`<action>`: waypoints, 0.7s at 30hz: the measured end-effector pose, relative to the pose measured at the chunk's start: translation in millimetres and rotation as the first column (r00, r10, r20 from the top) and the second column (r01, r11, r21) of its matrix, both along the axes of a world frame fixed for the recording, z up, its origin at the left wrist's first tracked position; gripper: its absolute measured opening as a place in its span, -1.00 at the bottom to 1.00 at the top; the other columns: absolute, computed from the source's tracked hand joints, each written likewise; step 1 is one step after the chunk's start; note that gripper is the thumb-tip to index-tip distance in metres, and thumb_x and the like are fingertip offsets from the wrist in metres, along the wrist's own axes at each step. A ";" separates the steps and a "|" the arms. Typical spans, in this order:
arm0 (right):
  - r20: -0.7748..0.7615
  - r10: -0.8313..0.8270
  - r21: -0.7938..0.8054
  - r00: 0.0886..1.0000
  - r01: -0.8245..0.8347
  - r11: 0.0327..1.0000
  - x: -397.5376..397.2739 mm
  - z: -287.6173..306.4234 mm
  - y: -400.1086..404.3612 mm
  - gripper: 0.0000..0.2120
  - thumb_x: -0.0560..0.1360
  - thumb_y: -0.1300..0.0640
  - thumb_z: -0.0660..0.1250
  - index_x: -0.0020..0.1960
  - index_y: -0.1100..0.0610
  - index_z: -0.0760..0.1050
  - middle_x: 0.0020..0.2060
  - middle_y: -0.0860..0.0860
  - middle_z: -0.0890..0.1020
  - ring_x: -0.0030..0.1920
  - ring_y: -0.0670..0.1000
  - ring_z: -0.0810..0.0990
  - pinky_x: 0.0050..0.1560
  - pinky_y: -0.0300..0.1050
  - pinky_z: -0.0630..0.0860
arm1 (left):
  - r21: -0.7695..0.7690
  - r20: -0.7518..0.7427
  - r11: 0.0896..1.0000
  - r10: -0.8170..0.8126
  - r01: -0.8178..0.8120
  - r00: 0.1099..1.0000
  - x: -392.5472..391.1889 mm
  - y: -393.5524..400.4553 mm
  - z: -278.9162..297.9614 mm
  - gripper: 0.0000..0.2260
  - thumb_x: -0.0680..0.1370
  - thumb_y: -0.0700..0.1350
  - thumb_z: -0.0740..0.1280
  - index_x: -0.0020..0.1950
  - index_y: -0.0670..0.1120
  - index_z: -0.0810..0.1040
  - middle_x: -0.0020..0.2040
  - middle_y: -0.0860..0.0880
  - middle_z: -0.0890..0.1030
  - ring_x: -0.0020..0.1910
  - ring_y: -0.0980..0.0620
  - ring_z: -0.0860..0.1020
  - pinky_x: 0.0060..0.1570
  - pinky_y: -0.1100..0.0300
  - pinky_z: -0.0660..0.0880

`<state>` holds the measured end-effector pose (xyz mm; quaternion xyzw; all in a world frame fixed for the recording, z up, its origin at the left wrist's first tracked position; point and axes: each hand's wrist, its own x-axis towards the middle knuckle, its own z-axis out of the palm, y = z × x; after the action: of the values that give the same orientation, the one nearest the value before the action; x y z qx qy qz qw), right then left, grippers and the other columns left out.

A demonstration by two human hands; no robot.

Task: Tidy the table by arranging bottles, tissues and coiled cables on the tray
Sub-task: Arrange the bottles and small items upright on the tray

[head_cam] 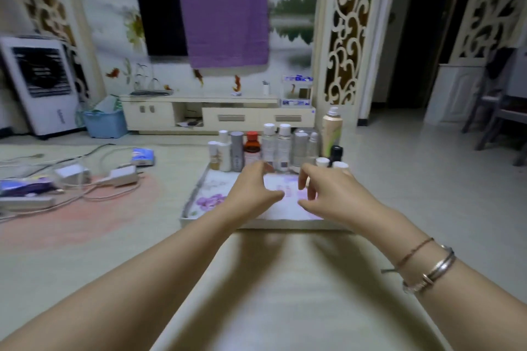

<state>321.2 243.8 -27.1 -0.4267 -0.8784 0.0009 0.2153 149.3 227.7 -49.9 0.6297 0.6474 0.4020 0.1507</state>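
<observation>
Table (285, 279) pale, tray (196, 194) on it; television (159, 14) behind; left hand (251, 188) and right hand (330, 188) spread, empty.

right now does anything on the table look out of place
Yes: loose cables and chargers sprawl uncoiled left of the tray, with a blue tissue pack beside them. The bottles stand upright along the tray's far edge.

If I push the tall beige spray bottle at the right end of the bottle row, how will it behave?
The tall beige spray bottle is the tallest and looks slim, so it would probably tip rather than slide. It stands at the far right corner of the tray, so it might fall off the edge. Its smooth body may be slippery.
</observation>
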 end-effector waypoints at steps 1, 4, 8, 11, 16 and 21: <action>-0.014 0.034 -0.027 0.999 -0.034 0.999 -11.4 -0.2 -8.0 -0.83 0.43 0.04 0.35 -0.07 -0.04 0.36 -0.25 -0.12 0.57 -0.10 -0.03 0.50 -0.17 -0.10 0.32 | 0.002 0.006 1.000 0.027 -0.027 1.000 -18.1 -18.5 1.2 -0.63 0.44 -0.14 0.43 0.22 -0.10 0.47 0.19 -0.01 0.49 0.10 -0.01 0.53 -0.01 0.28 0.37; -0.094 0.108 -0.103 0.990 -0.118 0.988 -50.0 -6.7 -25.4 -0.87 0.45 0.04 0.37 -0.09 -0.04 0.42 -0.31 -0.15 0.56 -0.26 -0.16 0.49 -0.20 -0.13 0.41 | -0.028 0.017 0.994 0.103 -0.102 0.995 -77.7 -74.1 0.3 -0.73 0.45 -0.16 0.42 0.13 -0.08 0.53 0.12 0.01 0.54 -0.02 0.05 0.53 -0.11 0.35 0.37; -0.091 0.198 -0.157 0.976 -0.210 0.965 -126.4 -20.1 -43.2 -0.96 0.46 0.08 0.32 -0.13 -0.03 0.47 -0.31 -0.16 0.56 -0.27 -0.22 0.47 -0.22 -0.20 0.42 | -0.061 -0.015 0.962 0.267 -0.267 0.964 -158.8 -138.6 -4.4 -0.79 0.45 -0.18 0.39 0.07 -0.04 0.57 0.07 0.03 0.58 -0.06 0.11 0.52 -0.02 0.27 0.42; -0.066 0.250 -0.155 0.966 -0.257 0.954 -174.4 -28.9 -48.2 -0.96 0.44 0.11 0.28 -0.16 -0.01 0.49 -0.31 -0.15 0.57 -0.27 -0.22 0.49 -0.22 -0.25 0.45 | -0.062 -0.008 0.937 0.343 -0.343 0.939 -194.5 -162.2 -10.6 -0.82 0.45 -0.22 0.37 0.02 -0.06 0.59 0.04 0.01 0.61 -0.09 0.11 0.52 0.02 0.26 0.45; 0.000 0.375 -0.159 0.927 -0.370 0.915 -267.9 -37.8 -54.2 -0.92 0.47 0.14 0.26 -0.13 -0.03 0.44 -0.17 -0.11 0.59 -0.19 -0.09 0.48 -0.13 -0.14 0.47 | -0.042 -0.046 0.891 0.451 -0.453 0.891 -258.8 -192.0 -24.0 -0.83 0.46 -0.21 0.34 0.00 -0.01 0.58 0.06 0.03 0.58 -0.05 0.09 0.50 -0.04 0.29 0.40; -0.085 0.443 -0.179 0.892 -0.451 0.874 -332.7 -43.0 -56.5 -0.89 0.48 0.18 0.26 -0.02 0.02 0.48 -0.04 -0.06 0.57 -0.06 -0.05 0.48 -0.03 -0.11 0.47 | 0.010 -0.146 0.814 0.575 -0.581 0.805 -300.3 -205.6 -29.3 -0.77 0.46 -0.19 0.32 0.10 0.01 0.54 0.15 0.03 0.53 0.16 -0.01 0.44 0.18 0.11 0.38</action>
<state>-11.5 187.4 -70.1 -0.2310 -0.9442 0.1451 0.1845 -151.0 22.1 -79.1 0.4270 0.8244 0.3713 -0.0141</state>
